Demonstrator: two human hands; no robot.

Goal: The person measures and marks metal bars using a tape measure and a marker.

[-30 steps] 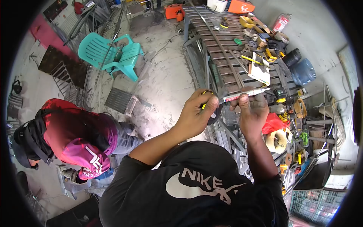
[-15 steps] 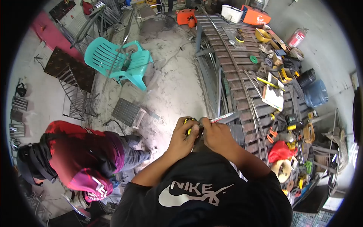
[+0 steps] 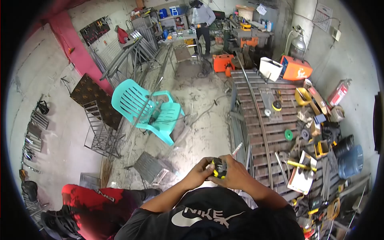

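A black and yellow tape measure (image 3: 219,168) is held in front of my black shirt. My left hand (image 3: 200,175) is closed around its left side, thumb against the case. My right hand (image 3: 237,173) is closed too and presses against the tape measure's right side. Out of the top of my right hand sticks a white and red marker (image 3: 238,149), pointing up toward the slatted bench. The fingertips behind the tape measure are partly hidden.
A slatted metal workbench (image 3: 250,105) carries long metal bars, a clipboard (image 3: 299,182) and tools. A green plastic chair (image 3: 134,102) stands ahead to the left. One person in red (image 3: 90,212) bends close on my left; another person (image 3: 203,18) stands at the back.
My view has tilted up, showing more of the far room. The marker has swung from pointing right to pointing more upward. The tape measure has turned into fuller view between my hands.
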